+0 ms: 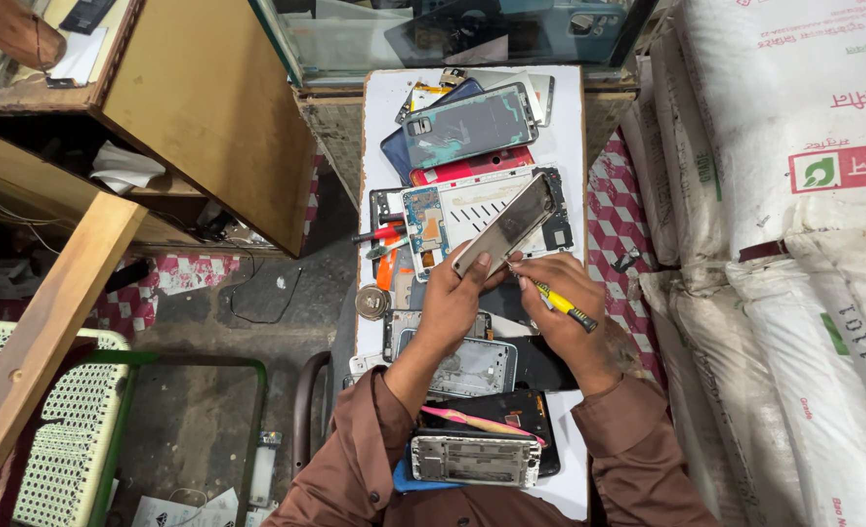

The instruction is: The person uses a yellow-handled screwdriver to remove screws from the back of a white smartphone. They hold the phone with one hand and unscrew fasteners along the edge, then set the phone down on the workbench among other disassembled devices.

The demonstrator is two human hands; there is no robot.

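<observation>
A phone (507, 230) is held tilted above the middle of the white board (570, 127), pinched at its lower end by the fingers of the left hand (453, 298), so that most of its body rises up and to the right beyond the grip. The right hand (560, 303) is closed around a yellow screwdriver (565, 305), whose tip is set at the phone's lower edge just beside the left fingertips. Opened phones and parts are spread over the board beneath.
</observation>
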